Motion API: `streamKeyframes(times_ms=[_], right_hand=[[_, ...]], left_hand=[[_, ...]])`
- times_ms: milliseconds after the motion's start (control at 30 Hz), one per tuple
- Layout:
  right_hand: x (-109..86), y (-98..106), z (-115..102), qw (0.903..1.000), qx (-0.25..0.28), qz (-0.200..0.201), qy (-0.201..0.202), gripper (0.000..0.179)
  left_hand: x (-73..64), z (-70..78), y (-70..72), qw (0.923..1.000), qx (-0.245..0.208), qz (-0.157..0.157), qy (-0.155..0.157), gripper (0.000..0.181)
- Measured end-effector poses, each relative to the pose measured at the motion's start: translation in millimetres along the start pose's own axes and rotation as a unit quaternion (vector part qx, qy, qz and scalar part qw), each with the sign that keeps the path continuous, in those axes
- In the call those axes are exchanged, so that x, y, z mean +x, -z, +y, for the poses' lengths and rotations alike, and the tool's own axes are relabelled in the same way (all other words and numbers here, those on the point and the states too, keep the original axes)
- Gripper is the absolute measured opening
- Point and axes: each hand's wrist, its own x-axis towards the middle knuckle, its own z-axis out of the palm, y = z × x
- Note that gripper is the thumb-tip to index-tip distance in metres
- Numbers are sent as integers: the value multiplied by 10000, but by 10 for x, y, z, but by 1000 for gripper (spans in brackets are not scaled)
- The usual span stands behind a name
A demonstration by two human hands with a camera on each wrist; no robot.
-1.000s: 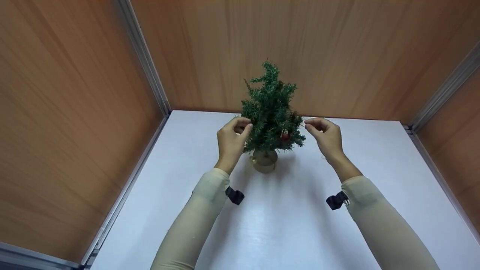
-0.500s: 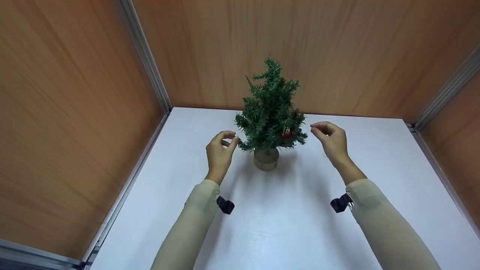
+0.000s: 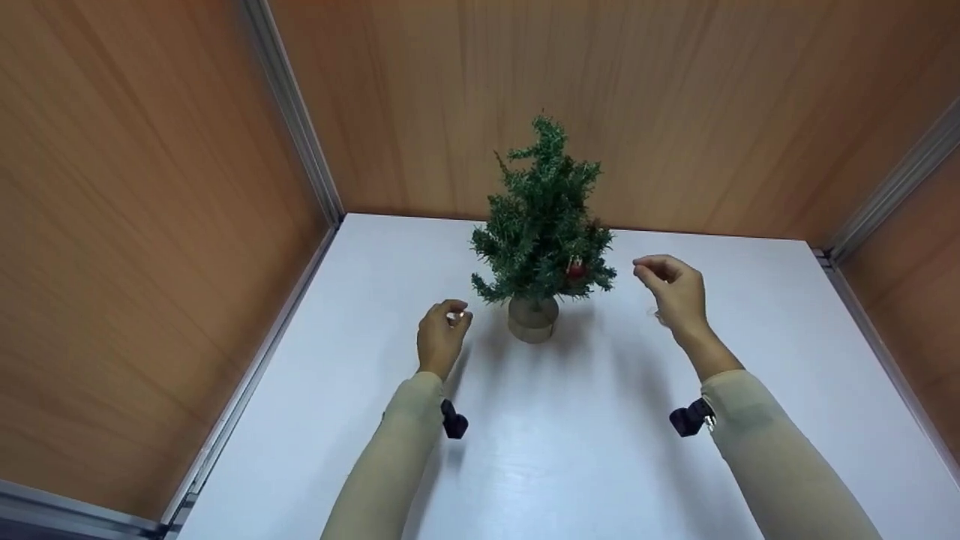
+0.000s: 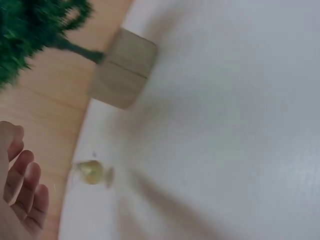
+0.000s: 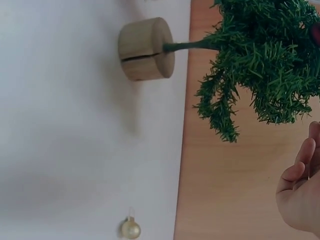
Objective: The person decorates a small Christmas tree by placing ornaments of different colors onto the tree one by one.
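A small green Christmas tree (image 3: 541,225) stands upright at the table's back on a round wooden base (image 3: 533,321). One red bauble (image 3: 575,270) hangs low on its right side. My left hand (image 3: 439,341) is at the tree's front left, apart from the branches, fingers loosely curved with nothing seen gripped. Below those fingers, the left wrist view has a blurred gold bauble (image 4: 91,171) over the table, mostly hidden by the hand in the head view. To the tree's right, my right hand (image 3: 679,296) hovers, thumb near forefinger, holding nothing visible. Another gold bauble (image 5: 131,229) lies beneath it.
A wood-grain panel (image 3: 420,97) rises directly behind the tree. Side panels in metal frames close in the white table (image 3: 525,450) at left and right. Dark wrist cameras (image 3: 454,420) stick out from both sleeves.
My left hand has drawn back from the tree's left branches, toward me and lower. The right hand has moved slightly right and toward me. A gold bauble by the base has left that spot.
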Motion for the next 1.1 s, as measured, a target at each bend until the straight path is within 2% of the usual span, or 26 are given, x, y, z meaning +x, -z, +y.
streamKeyframes(times_ms=[167,233,367,433,500,733,1100], right_hand=[[-38,34,86,10000,10,33,-57,26],[-46,44,112,10000,18,30,-76,25],[-41,59,133,10000,-4,43,-89,26],[-29,65,130,9999,-6,56,-95,27],[-20,70,124,9999,-35,82,-99,28],[-6,55,135,9998,-38,23,-199,26],[-111,60,-60,9996,-20,-40,-274,21]], left_hand=[[-40,-278,-39,9960,856,-29,239,23],[-54,-371,-15,9941,1030,5,342,24],[-25,-523,88,9917,1173,435,309,23],[6,-592,148,9879,1340,726,297,24],[29,-663,193,9832,1575,858,350,26],[31,-784,232,9809,1697,597,736,35],[19,-838,202,9817,1632,511,842,33]])
